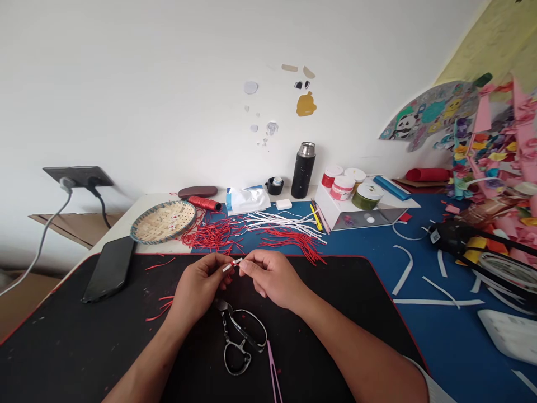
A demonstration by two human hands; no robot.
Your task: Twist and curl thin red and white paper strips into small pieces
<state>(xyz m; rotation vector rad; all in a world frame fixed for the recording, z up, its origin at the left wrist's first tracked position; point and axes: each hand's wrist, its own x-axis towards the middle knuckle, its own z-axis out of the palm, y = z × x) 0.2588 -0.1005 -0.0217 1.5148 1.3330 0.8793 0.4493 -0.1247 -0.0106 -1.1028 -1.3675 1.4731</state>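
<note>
Above the black mat, my left hand and my right hand meet, both with closed fingers. Between their fingertips is a small white strip with a bit of red cord on it. Both hands pinch it, the left from one end and the right from the other; the fingers partly hide it. Just below the hands lies a pair of scissors with dark handles. Pink tweezers rest beside them. Bunches of red cords and white cords lie beyond my fingers.
A woven basket, a red thread spool and a black phone are at the left. Behind stand a black flask and several jars on a white box. Paper strips and coloured paper flowers lie at the right.
</note>
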